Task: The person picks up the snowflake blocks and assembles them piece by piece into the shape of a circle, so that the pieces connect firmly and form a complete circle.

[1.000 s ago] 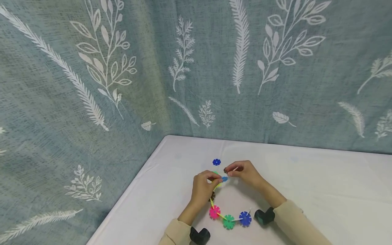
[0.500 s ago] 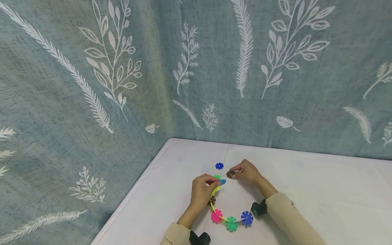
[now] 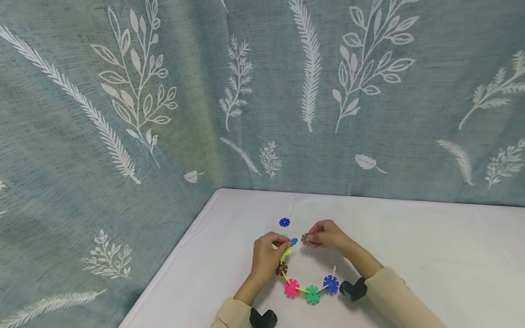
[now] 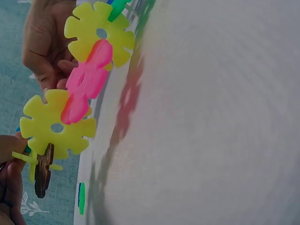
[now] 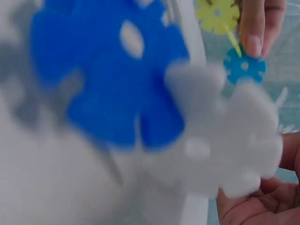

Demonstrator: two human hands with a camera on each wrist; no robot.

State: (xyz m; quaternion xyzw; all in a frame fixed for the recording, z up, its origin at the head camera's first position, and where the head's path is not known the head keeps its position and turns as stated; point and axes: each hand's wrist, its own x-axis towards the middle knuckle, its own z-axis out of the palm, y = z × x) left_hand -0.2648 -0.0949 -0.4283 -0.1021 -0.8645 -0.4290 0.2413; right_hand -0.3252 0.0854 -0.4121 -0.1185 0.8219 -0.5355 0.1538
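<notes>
My left hand (image 3: 266,256) pinches a small light blue notched plastic disc (image 3: 294,241) at the upper end of a curved chain of interlocked discs. A loose brown notched disc (image 3: 305,239) is pinched by my right hand (image 3: 328,234), a small gap to the right of the light blue one. Along the chain come yellow, brown (image 3: 281,269), pink (image 3: 292,288), green (image 3: 312,295) and blue (image 3: 331,284) discs, with a white one (image 5: 220,140) at the free end. The left wrist view has a pink disc (image 4: 86,82) slotted between two yellow discs (image 4: 57,127).
Beyond the hands a separate dark blue disc (image 3: 285,222) lies on the white-covered table (image 3: 410,246). A green disc (image 3: 284,236) shows partly behind my left fingers. Leaf-patterned curtains (image 3: 262,91) stand along the table's left and far edges.
My right hand has shifted toward me and turned the brown disc so that its face shows. The left hand keeps its pinch on the light blue disc. The head view has shifted slightly.
</notes>
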